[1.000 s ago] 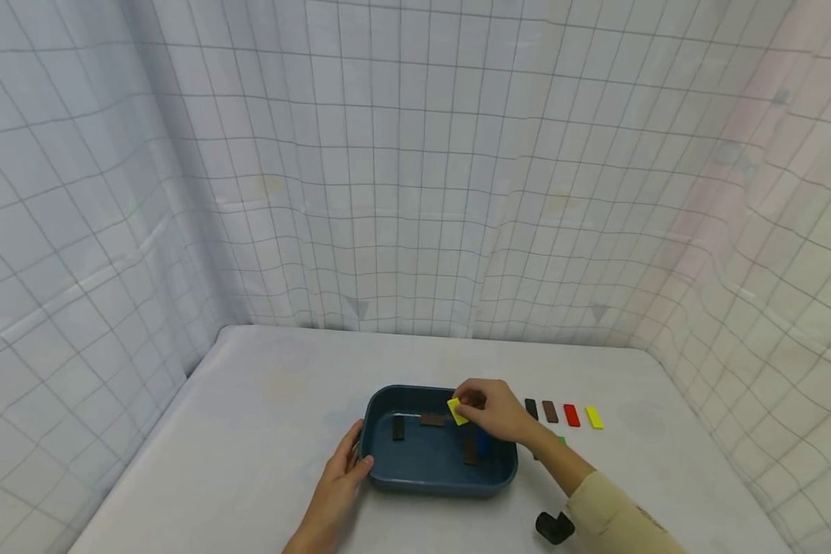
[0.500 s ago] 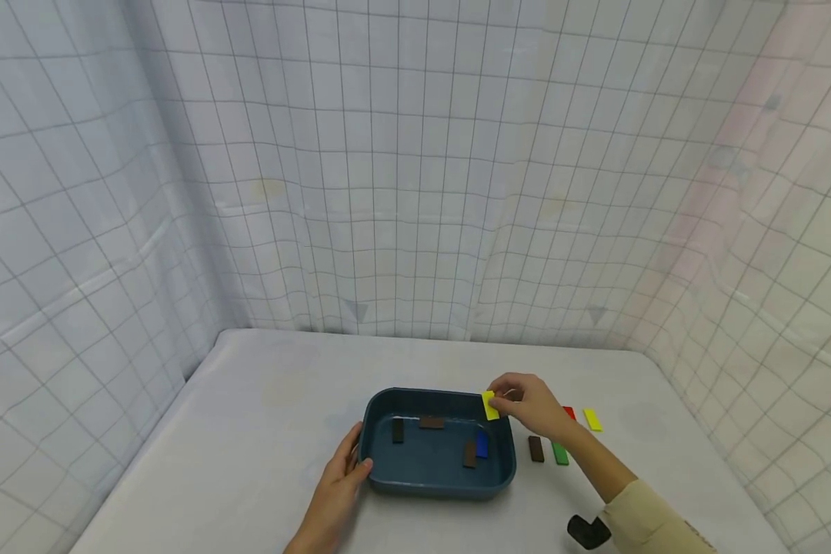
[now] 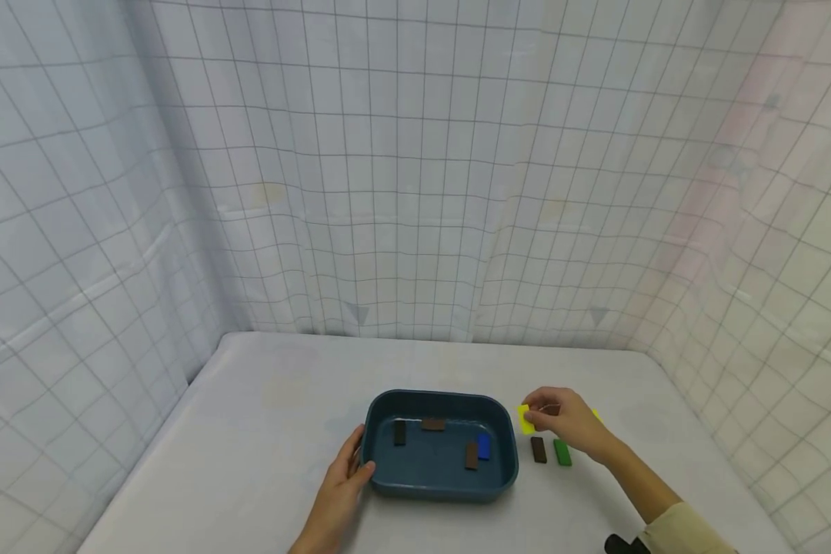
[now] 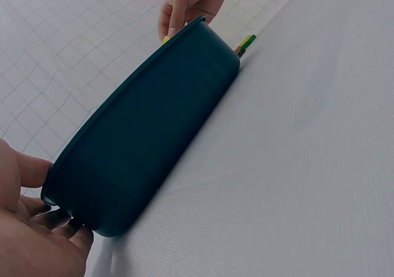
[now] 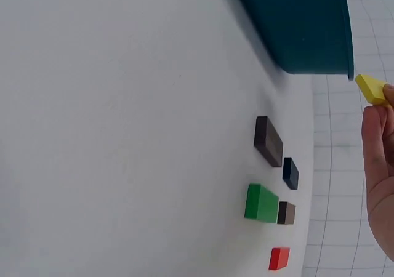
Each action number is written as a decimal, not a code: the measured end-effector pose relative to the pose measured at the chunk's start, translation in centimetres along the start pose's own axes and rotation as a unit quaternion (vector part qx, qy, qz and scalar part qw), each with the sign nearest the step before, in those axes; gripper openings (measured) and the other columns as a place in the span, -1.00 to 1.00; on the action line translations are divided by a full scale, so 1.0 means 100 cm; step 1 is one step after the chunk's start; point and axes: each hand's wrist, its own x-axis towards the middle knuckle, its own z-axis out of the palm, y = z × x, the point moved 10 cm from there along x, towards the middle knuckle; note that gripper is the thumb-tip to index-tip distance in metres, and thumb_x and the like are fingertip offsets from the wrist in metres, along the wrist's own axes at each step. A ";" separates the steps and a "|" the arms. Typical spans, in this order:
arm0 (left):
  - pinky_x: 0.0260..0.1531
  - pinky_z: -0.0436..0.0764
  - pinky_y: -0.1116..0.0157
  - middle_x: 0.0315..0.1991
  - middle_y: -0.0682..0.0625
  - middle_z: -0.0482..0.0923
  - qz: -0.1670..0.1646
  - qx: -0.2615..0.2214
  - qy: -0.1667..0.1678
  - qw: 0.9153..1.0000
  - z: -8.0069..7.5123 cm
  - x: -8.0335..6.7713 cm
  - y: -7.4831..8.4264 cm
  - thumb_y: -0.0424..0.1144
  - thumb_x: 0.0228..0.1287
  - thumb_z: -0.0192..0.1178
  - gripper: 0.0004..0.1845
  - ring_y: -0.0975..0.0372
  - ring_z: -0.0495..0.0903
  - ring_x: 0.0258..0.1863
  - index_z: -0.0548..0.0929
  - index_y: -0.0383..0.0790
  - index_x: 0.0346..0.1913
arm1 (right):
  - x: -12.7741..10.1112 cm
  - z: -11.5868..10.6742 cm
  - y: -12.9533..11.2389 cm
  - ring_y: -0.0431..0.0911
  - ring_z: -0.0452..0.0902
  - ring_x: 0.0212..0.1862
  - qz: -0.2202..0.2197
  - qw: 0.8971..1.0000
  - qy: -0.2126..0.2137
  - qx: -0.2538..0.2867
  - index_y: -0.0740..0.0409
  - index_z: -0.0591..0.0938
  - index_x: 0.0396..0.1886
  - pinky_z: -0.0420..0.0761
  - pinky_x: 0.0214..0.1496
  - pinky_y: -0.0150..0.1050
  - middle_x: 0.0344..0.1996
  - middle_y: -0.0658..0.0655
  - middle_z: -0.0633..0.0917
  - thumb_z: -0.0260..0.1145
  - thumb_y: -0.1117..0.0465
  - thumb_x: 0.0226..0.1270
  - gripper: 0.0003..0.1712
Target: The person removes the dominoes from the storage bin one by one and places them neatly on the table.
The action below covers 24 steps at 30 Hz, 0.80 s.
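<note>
A dark teal plastic tub stands on the white table. My left hand grips its left end, thumb over the rim and fingers against the outer wall. Lying flat inside are a blue block, a brown block, another brown block and a black block. My right hand pinches a flat yellow block between thumb and fingertips, just outside the tub's right end. In the right wrist view this yellow block is held above the table, near the rim.
Right of the tub lie a dark brown block and a green block. Behind them the right wrist view shows a black block, a brown block and a red block. A gridded white curtain surrounds the table.
My right hand has carried the yellow block rightward from over the tub, past its right rim, to above the table. The left hand and tub have stayed put.
</note>
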 end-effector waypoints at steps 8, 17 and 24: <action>0.47 0.08 -0.12 0.64 -0.36 -0.16 -0.002 -0.006 0.000 1.000 0.001 -0.002 0.001 -0.43 0.62 -0.03 -0.32 -0.21 -0.16 0.59 -0.03 -0.35 0.65 | -0.021 -0.020 0.024 0.02 0.67 -0.18 0.030 0.999 0.010 -0.011 0.32 0.69 0.01 0.74 -0.16 -0.27 -0.22 0.15 0.67 0.41 0.22 0.45 -0.72; 0.48 0.02 -0.13 0.64 -0.37 -0.19 -0.006 -0.002 0.008 1.000 0.001 -0.002 0.001 -0.44 0.61 -0.03 -0.31 -0.23 -0.22 0.59 -0.04 -0.37 0.65 | -0.046 -0.034 0.061 0.03 0.65 -0.18 0.093 0.995 0.013 0.021 0.37 0.67 -0.01 0.75 -0.14 -0.24 -0.23 0.17 0.65 0.42 0.25 0.44 -0.72; 0.47 0.02 -0.13 0.63 -0.37 -0.17 -0.001 0.005 0.007 1.000 0.002 -0.002 0.002 -0.44 0.62 -0.03 -0.32 -0.23 -0.20 0.59 -0.04 -0.38 0.65 | -0.059 -0.047 0.084 0.04 0.59 -0.11 0.135 0.990 0.039 -0.012 0.36 0.69 0.00 0.73 -0.15 -0.27 -0.23 0.15 0.62 0.47 0.21 0.39 -0.67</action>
